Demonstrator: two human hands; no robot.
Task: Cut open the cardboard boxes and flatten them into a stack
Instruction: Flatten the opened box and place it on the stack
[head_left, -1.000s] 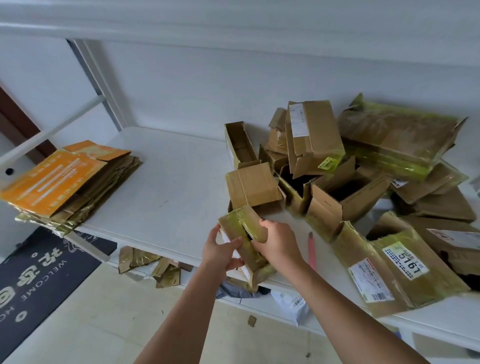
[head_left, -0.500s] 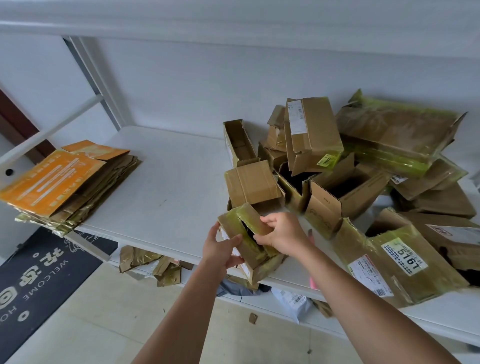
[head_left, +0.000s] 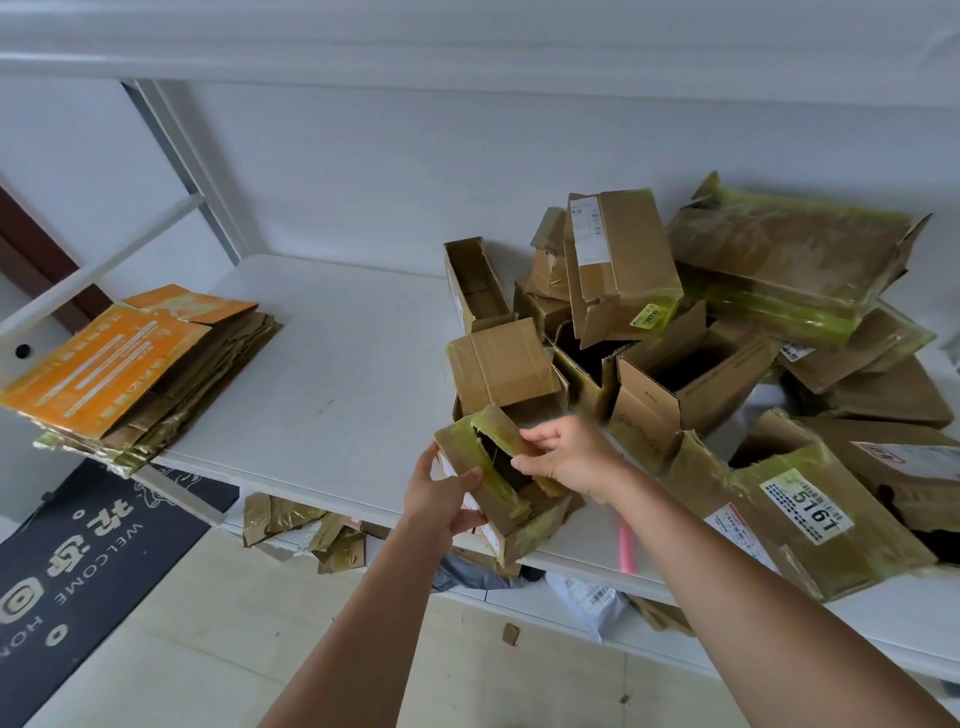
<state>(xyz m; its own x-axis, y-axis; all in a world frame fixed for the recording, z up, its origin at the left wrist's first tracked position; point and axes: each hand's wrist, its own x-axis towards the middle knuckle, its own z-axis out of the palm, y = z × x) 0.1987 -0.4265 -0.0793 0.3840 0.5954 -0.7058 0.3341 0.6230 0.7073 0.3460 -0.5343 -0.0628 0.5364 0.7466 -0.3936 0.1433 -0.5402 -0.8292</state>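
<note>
The small taped box (head_left: 501, 486) sat at the lower centre of the frame, on the front edge of the white shelf (head_left: 332, 374), partly overhanging it. Its long axis ran from upper left to lower right, and its top face was already split open. The left hand (head_left: 441, 499) gripped the near left end, thumb on top and fingers curled underneath. The right hand (head_left: 569, 457) pinched the raised tape-covered flap (head_left: 496, 431) from the right side. Both hands were in contact with the box; neither was nearer. The next move probably required the right hand to pull the flap outward, across the long axis, while the left hand braced.

A pink cutter (head_left: 626, 545) lay on the shelf just right of the box, beneath the right forearm. The pile of uncut boxes (head_left: 691, 332) occupied the right of the frame. The flattened stack (head_left: 140, 369) lay at centre left, well apart from the hands.
</note>
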